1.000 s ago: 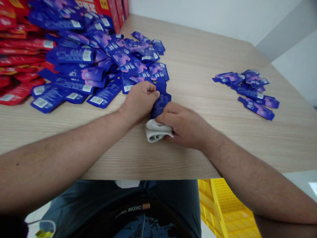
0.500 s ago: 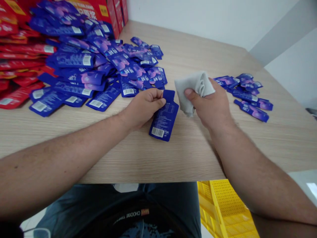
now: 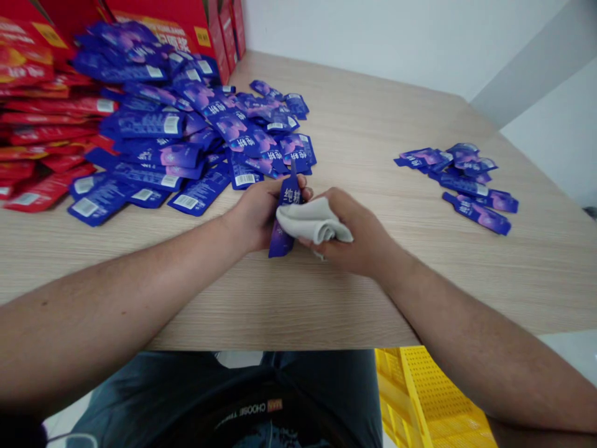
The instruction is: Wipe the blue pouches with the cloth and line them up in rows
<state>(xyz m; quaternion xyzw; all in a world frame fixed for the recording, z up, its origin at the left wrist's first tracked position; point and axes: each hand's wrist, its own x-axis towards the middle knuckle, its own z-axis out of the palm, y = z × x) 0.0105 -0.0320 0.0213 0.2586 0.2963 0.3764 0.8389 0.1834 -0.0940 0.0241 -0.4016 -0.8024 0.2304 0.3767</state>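
My left hand (image 3: 255,211) is closed on a blue pouch (image 3: 282,236), holding it by its top near the middle of the wooden table (image 3: 354,124). The pouch is turned on edge with its printed front showing. My right hand (image 3: 359,239) grips a folded white cloth (image 3: 310,223) and presses it against the pouch's right side. A big heap of blue pouches (image 3: 186,137) lies just behind my left hand. A small group of blue pouches (image 3: 464,180) lies to the right of my right hand.
Red pouches (image 3: 41,137) are stacked at the far left, with red cartons (image 3: 186,25) behind the heap. A yellow plastic crate (image 3: 429,398) stands on the floor below the table's front edge, right of my lap.
My right hand came back from the right with the cloth onto the pouch. My left hand flipped the pouch from barcode side up to its printed front.
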